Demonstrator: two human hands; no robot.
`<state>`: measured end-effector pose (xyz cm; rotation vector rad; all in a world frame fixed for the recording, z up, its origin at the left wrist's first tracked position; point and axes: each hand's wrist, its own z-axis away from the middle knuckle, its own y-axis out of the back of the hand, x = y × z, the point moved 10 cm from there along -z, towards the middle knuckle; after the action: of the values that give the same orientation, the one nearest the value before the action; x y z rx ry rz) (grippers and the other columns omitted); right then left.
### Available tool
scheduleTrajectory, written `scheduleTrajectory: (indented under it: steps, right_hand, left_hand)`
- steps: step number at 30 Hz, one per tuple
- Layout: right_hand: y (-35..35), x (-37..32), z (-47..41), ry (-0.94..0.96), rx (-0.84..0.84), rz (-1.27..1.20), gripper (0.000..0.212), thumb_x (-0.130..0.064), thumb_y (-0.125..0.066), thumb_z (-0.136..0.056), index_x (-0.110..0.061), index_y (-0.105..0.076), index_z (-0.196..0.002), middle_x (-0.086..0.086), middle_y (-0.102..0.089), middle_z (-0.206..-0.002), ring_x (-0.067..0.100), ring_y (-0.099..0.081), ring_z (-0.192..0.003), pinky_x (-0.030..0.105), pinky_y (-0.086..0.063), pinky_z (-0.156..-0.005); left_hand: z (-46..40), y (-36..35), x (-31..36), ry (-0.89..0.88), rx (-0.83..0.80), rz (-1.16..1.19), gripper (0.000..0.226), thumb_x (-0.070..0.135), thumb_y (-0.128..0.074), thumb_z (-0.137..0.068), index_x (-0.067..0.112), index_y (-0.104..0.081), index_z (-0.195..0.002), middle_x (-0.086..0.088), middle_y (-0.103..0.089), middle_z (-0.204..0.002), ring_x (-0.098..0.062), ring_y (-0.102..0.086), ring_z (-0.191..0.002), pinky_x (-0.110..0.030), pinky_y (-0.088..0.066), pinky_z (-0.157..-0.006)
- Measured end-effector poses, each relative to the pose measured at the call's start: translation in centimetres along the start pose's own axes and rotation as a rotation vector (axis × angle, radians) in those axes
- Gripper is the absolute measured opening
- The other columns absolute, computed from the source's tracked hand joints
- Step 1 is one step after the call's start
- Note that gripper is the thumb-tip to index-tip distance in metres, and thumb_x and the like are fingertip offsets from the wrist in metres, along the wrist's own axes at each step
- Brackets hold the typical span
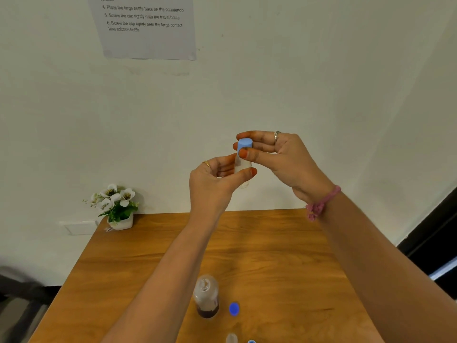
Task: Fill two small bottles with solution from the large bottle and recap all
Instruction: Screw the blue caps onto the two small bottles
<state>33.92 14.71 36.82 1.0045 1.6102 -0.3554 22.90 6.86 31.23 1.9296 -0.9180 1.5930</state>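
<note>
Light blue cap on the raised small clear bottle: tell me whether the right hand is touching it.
Touching. The head view shows the right hand pinching the light blue cap between thumb and fingers.

We hold both arms stretched forward and raised, forearms converging so our hands meet in front of us. Our left hand (217, 174) sits lower, palm turned inward, its fingers curled and the thumb crossing over in a pinch. Our right hand (279, 154) sits just above and to the right of it, wrist bent, thumb and fingers pinching together toward the left hand. The fingertips of both hands lie almost touching.
</note>
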Motion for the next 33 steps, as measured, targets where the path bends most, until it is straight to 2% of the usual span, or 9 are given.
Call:
scheduleTrajectory:
  steps: [5, 8, 10, 12, 15, 21, 27, 29, 33]
  right_hand:
    - [0.1, 0.3, 0.4, -0.001, 0.08, -0.01, 0.034, -0.016, -0.07, -0.08, -0.018, -0.066, -0.114, 0.0, -0.072, -0.106, 0.005, -0.065, -0.102, 0.024, -0.047, -0.099]
    - [0.0, 0.8, 0.4, -0.015, 0.052, -0.065, 0.037, -0.017, -0.072, -0.078, -0.021, -0.065, -0.114, -0.003, -0.071, -0.109, 0.006, -0.065, -0.104, 0.029, -0.047, -0.099]
    - [0.0, 1.4, 0.7, -0.026, 0.013, -0.138, 0.05, -0.02, -0.075, -0.074, -0.023, -0.059, -0.121, -0.005, -0.067, -0.119, 0.011, -0.061, -0.112, 0.033, -0.047, -0.099]
    - [0.3, 2.1, 1.2, -0.041, 0.031, -0.265, 0.061, -0.02, -0.073, -0.073, -0.022, -0.052, -0.129, -0.005, -0.061, -0.128, 0.013, -0.058, -0.116, 0.03, -0.049, -0.096]
    - [1.3, 3.6, 2.6, -0.074, 0.171, -0.371, 0.048, -0.01, -0.062, -0.086, -0.02, -0.051, -0.131, -0.007, -0.062, -0.125, 0.006, -0.059, -0.113, 0.022, -0.049, -0.087]
    - [0.0, 10.1, 6.5, -0.29, 0.301, -0.367, 0.033, -0.013, -0.057, -0.09, -0.027, -0.061, -0.119, -0.012, -0.068, -0.113, 0.007, -0.059, -0.112, 0.031, -0.042, -0.098]
    - [-3.3, 16.3, 10.7, -0.445, 0.377, -0.421, 0.03, -0.004, -0.058, -0.088, -0.021, -0.067, -0.111, -0.006, -0.071, -0.104, 0.007, -0.063, -0.1, 0.025, -0.046, -0.082]
    - [-4.5, 18.1, 12.0, -0.489, 0.38, -0.389, 0.029, -0.003, -0.058, -0.087, -0.022, -0.066, -0.108, -0.007, -0.07, -0.102, 0.005, -0.062, -0.095, 0.021, -0.046, -0.076]
    - [-5.9, 21.1, 14.7, -0.557, 0.397, -0.289, 0.029, -0.002, -0.057, -0.087, -0.02, -0.066, -0.108, -0.006, -0.07, -0.102, 0.003, -0.063, -0.093, 0.014, -0.046, -0.07]
  left_hand:
    - [0.0, 0.1, -0.4, 0.0, 0.02, 0.013, 0.043, 0.017, -0.085, -0.065, 0.008, -0.071, -0.105, -0.001, -0.075, -0.091, -0.009, -0.072, -0.081, -0.014, -0.054, -0.068]
    - [0.1, 0.2, -0.3, -0.005, 0.012, 0.023, 0.042, 0.015, -0.085, -0.065, 0.008, -0.071, -0.104, 0.0, -0.075, -0.09, -0.008, -0.072, -0.079, -0.013, -0.053, -0.066]
    - [0.2, 0.4, -0.3, -0.002, 0.01, 0.04, 0.041, 0.013, -0.086, -0.064, 0.008, -0.072, -0.102, -0.001, -0.075, -0.089, -0.007, -0.071, -0.077, -0.013, -0.053, -0.065]
    - [0.2, 0.6, -0.5, 0.006, 0.008, 0.044, 0.042, 0.013, -0.087, -0.063, 0.009, -0.071, -0.102, -0.001, -0.075, -0.09, -0.008, -0.072, -0.078, -0.015, -0.054, -0.067]
    - [0.4, 1.1, -1.1, 0.036, 0.008, 0.053, 0.047, 0.014, -0.088, -0.061, 0.011, -0.069, -0.104, -0.002, -0.075, -0.095, -0.012, -0.072, -0.084, -0.019, -0.056, -0.073]
    - [1.3, 3.2, -3.4, 0.083, 0.007, 0.005, 0.059, 0.013, -0.09, -0.058, 0.018, -0.057, -0.108, -0.002, -0.072, -0.095, -0.01, -0.07, -0.084, -0.02, -0.057, -0.074]
    - [4.6, 7.0, -9.3, 0.168, -0.041, -0.103, 0.049, 0.007, -0.089, -0.059, 0.011, -0.064, -0.101, -0.005, -0.071, -0.094, -0.003, -0.066, -0.076, -0.018, -0.056, -0.07]
    - [6.2, 8.7, -12.1, 0.217, -0.039, -0.165, 0.05, 0.008, -0.09, -0.056, 0.009, -0.065, -0.099, 0.001, -0.07, -0.089, 0.002, -0.063, -0.073, -0.017, -0.054, -0.069]
    - [9.8, 11.1, -17.3, 0.311, -0.049, -0.274, 0.045, 0.011, -0.091, -0.055, 0.024, -0.063, -0.088, 0.012, -0.066, -0.088, 0.011, -0.06, -0.073, -0.017, -0.053, -0.071]
